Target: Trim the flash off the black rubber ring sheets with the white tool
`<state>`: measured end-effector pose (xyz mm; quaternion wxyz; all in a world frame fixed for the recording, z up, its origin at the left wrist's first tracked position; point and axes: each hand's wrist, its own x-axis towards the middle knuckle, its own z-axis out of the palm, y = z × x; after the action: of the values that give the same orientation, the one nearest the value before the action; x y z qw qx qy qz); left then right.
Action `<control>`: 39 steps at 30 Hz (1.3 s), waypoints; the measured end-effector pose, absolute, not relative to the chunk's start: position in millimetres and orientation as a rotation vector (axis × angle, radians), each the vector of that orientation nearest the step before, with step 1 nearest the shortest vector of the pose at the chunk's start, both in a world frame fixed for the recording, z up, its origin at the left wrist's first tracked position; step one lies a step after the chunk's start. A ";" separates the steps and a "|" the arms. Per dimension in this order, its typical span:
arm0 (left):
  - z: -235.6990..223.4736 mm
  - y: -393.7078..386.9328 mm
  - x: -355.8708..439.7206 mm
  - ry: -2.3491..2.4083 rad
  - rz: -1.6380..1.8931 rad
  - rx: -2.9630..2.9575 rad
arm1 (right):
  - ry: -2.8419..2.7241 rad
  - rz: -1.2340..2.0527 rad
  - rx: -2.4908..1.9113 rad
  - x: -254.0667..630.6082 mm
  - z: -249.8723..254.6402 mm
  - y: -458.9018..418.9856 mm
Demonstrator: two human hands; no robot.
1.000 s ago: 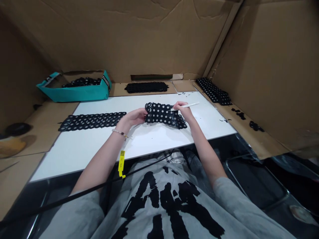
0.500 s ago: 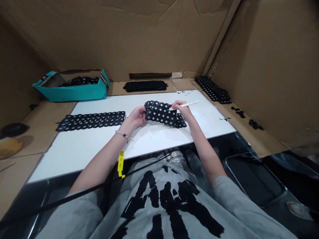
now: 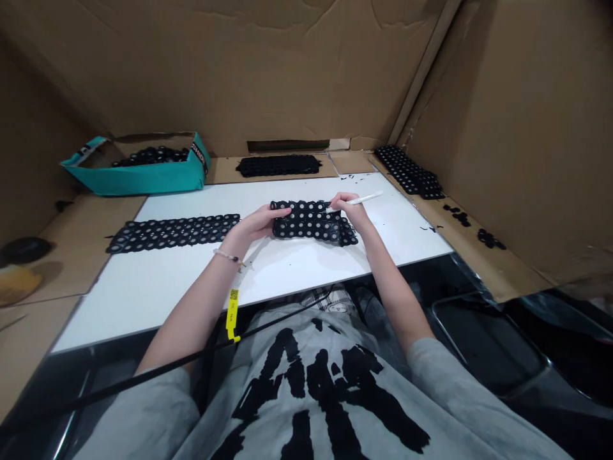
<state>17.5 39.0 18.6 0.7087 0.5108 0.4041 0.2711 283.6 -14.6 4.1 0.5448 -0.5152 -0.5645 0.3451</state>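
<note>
My left hand (image 3: 257,223) grips the left end of a black sheet (image 3: 306,222) covered in rows of pale round spots, thumb on top and fingers underneath. The sheet lies partly folded over itself, and its under layer shows at the right. My right hand (image 3: 345,203) is closed around a slim white pen-like tool (image 3: 366,199), its tip at the sheet's upper right part. What kind of tip it has is too small to tell. A longer spotted black strip (image 3: 175,232) lies flat on the white board, left of my left hand.
A teal box (image 3: 138,180) of black pieces stands at the back left. Black strips (image 3: 279,165) lie behind the white board (image 3: 215,275). More spotted sheets (image 3: 409,172) and small black scraps (image 3: 489,239) lie along the right. Cardboard walls (image 3: 268,70) enclose the table.
My left hand has shifted slightly left, and its thumb now lies over the sheet's top. The held sheet has turned flatter and straighter. My right hand has barely moved.
</note>
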 end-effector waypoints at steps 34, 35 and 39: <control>19.6 19.7 -33.2 1.101 0.323 1.673 | -1.460 1.055 -1.305 166.7 5.5 -35.4; 19.2 19.9 -33.2 1.091 0.325 1.640 | -1.459 1.061 -1.298 165.8 2.8 -34.7; 16.4 22.0 -33.7 1.006 0.293 1.567 | -1.449 1.036 -1.223 163.3 -9.5 -33.1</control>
<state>-33.7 22.0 16.4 0.5879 0.6724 0.4317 0.1260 163.3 -33.1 -9.5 0.4713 -0.4992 -0.5915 0.4229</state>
